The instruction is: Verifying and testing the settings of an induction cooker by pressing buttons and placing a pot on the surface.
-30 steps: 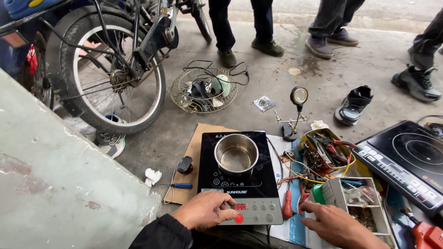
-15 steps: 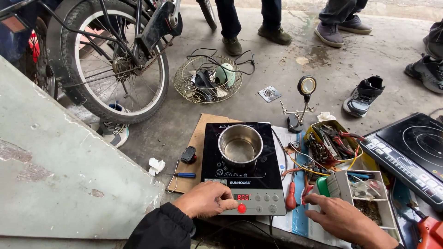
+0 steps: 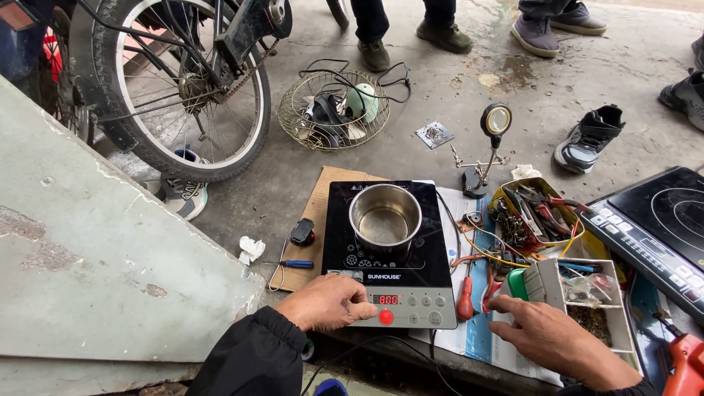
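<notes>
A person's left hand (image 3: 330, 302), in a black sleeve (image 3: 253, 359), rests on the near-left corner of a black induction cooker (image 3: 389, 246), fingers curled together and fingertips on the grey control strip just left of its lit red display (image 3: 387, 299). A round red button (image 3: 386, 317) sits just below that display, beside the fingertips but not under them. The right hand (image 3: 546, 337) lies flat and loosely spread to the right of the cooker, holding nothing, its fingertips near a red-handled screwdriver (image 3: 465, 304) and just short of a grey parts tray (image 3: 583, 293).

On the cooker's glass top stands a small steel pot (image 3: 385, 218), upright and empty as far as can be seen. The cooker sits on a sheet of cardboard (image 3: 315, 220) laid on the concrete floor (image 3: 440, 103). Left of the cooker, on the cardboard, lie a small black plug-like piece (image 3: 302, 232) and a blue-handled screwdriver (image 3: 297, 264). Right of the cooker a yellow box of pliers and wires (image 3: 535, 209) stands open, and farther right is a second induction cooker (image 3: 664, 227).

Behind the cooker stands a small magnifier on a stand (image 3: 493, 139). Beyond it lie a wire fan guard (image 3: 334, 110) with a cable, a lone black sneaker (image 3: 587, 139) to the right, and a bicycle wheel (image 3: 183, 88) to the left. The shoes of other people (image 3: 447, 33) stand at the far edge.
</notes>
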